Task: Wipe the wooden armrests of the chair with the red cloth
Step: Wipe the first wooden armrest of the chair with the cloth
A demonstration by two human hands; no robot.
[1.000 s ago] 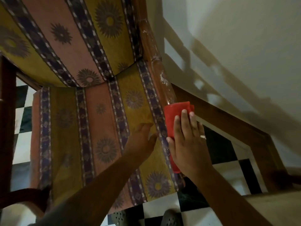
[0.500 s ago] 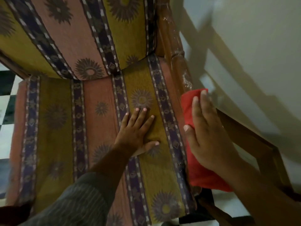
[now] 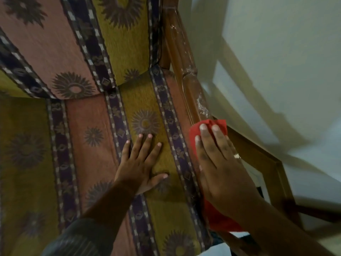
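**A:** From the head camera, where's the cloth?

**B:** The red cloth [image 3: 212, 215] lies along the wooden armrest [image 3: 186, 71] on the chair's right side, next to the wall [image 3: 276, 52]. The right hand [image 3: 219, 163] presses flat on it, fingers straight and close together. It's a flat palm pushing down, not a fist round the fabric. A ring shows on one finger.

**A:** And the other hand?

**B:** The left hand [image 3: 142, 161] is spread open on the patterned seat cushion [image 3: 92, 145], holding nothing. It looks like a brace.

**A:** So which step is this?

**B:** Wiping the right armrest, I'd say. Pale streaks or smears [image 3: 202, 108] show on the wood just beyond the cloth's leading edge, and more near the turned joint further up.

**A:** Next move?

**B:** Probably push the cloth further up the rail over those marks, keeping pressure even where the wood curves. The opposite armrest isn't in view, so I can't tell its state.
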